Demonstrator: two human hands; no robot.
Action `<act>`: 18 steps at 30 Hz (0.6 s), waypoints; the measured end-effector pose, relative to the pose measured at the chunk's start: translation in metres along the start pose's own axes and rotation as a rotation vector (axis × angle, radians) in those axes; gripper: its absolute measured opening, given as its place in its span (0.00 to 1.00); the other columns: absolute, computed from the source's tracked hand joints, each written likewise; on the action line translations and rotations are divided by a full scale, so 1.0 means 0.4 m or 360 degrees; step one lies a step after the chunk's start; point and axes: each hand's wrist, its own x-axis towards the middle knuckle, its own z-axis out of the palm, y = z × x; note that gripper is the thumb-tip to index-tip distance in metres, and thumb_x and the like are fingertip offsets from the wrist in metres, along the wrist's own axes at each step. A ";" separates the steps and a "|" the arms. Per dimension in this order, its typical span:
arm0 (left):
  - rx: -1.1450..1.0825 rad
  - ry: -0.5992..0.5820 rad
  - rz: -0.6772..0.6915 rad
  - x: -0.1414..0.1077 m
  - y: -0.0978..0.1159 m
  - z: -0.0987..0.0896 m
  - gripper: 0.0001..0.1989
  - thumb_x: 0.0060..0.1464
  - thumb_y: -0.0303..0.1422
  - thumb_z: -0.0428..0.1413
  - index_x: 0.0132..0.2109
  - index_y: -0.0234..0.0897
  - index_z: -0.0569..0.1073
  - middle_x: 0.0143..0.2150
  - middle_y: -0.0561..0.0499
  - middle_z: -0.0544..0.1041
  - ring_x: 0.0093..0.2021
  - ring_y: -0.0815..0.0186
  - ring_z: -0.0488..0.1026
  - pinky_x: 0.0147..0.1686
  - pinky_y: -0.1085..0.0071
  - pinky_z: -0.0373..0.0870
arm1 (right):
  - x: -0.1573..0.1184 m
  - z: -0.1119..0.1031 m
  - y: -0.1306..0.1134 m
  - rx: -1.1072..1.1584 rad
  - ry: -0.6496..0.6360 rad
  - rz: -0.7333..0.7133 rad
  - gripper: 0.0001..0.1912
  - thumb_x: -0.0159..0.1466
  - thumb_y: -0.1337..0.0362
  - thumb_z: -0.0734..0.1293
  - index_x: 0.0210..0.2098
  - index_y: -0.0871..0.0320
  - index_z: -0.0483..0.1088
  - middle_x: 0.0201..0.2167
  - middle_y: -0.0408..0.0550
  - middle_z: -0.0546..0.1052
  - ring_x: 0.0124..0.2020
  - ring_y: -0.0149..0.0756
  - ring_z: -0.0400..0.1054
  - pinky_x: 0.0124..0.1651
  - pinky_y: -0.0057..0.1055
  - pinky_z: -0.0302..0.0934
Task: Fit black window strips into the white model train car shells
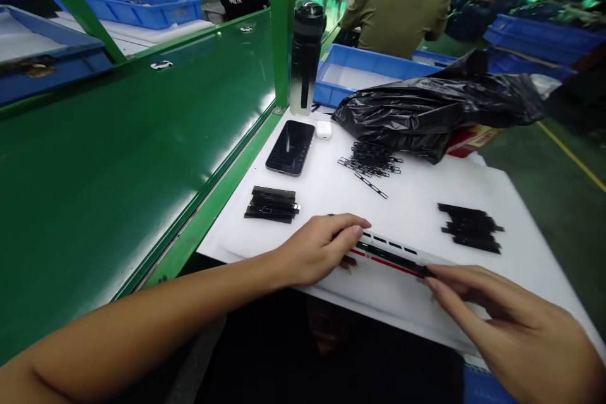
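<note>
My left hand (322, 248) is closed, thumb and fingers together at the left end of a narrow black strip (392, 255). At the strip's right end, the thumb and forefinger of my right hand (504, 312) pinch it. A red line runs along the strip's near side. Just behind it lies a pale, see-through strip (389, 242) with a row of black rectangles. Left of my hands is a group of black strips (272, 204) laid side by side; another black group (472, 227) lies to the right. Thin black frames (372, 160) form a loose pile farther back.
On the white tabletop (326, 186) are a phone (290, 147), a white earbud case (324, 130) and an upright bottle (305, 60). A black plastic bag (416, 110) spreads across the back, by a blue bin (374, 69). A green panel (142, 158) borders the left; a person (400, 12) sits beyond.
</note>
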 end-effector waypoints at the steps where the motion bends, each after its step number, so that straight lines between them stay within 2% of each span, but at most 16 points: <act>1: -0.0006 0.0001 -0.0001 0.001 0.000 0.001 0.19 0.68 0.39 0.46 0.56 0.37 0.75 0.55 0.48 0.78 0.56 0.59 0.73 0.56 0.68 0.67 | 0.001 0.007 -0.020 0.0018 -0.0039 -0.0002 0.12 0.61 0.50 0.69 0.39 0.48 0.78 0.33 0.41 0.81 0.29 0.36 0.76 0.31 0.29 0.70; 4: -0.0028 0.0001 -0.0041 0.001 -0.001 0.003 0.20 0.68 0.40 0.46 0.56 0.36 0.75 0.56 0.47 0.77 0.57 0.58 0.72 0.55 0.67 0.69 | 0.008 0.023 -0.063 0.0064 -0.0072 0.0073 0.09 0.62 0.54 0.69 0.39 0.48 0.78 0.33 0.40 0.81 0.29 0.35 0.75 0.33 0.28 0.69; 6: -0.0042 -0.0001 -0.0073 0.000 0.001 0.003 0.20 0.67 0.40 0.47 0.56 0.36 0.75 0.55 0.47 0.77 0.54 0.58 0.74 0.50 0.69 0.72 | 0.012 0.028 -0.076 0.0075 -0.0061 0.0132 0.08 0.62 0.55 0.69 0.39 0.48 0.77 0.31 0.40 0.80 0.28 0.34 0.75 0.33 0.29 0.69; 9: -0.0057 -0.0041 -0.0134 -0.002 0.004 0.002 0.18 0.66 0.39 0.49 0.56 0.37 0.74 0.50 0.48 0.79 0.41 0.64 0.78 0.41 0.71 0.74 | 0.017 0.027 -0.083 0.0077 -0.0102 0.0130 0.07 0.63 0.56 0.68 0.39 0.48 0.77 0.32 0.41 0.80 0.30 0.36 0.74 0.33 0.31 0.68; 12: -0.0040 -0.0058 -0.0163 -0.002 0.001 0.005 0.17 0.64 0.37 0.52 0.56 0.38 0.73 0.45 0.49 0.79 0.32 0.68 0.77 0.35 0.73 0.73 | 0.021 0.024 -0.087 0.0066 -0.0122 0.0116 0.07 0.64 0.57 0.67 0.39 0.49 0.76 0.32 0.44 0.78 0.29 0.37 0.73 0.30 0.32 0.67; 18: -0.0024 -0.0035 -0.0117 -0.001 -0.006 0.013 0.17 0.63 0.37 0.53 0.55 0.38 0.73 0.47 0.48 0.78 0.31 0.69 0.76 0.36 0.73 0.73 | 0.027 0.029 -0.083 0.0073 -0.0143 0.0073 0.07 0.64 0.56 0.66 0.37 0.50 0.75 0.31 0.44 0.75 0.30 0.35 0.70 0.31 0.31 0.66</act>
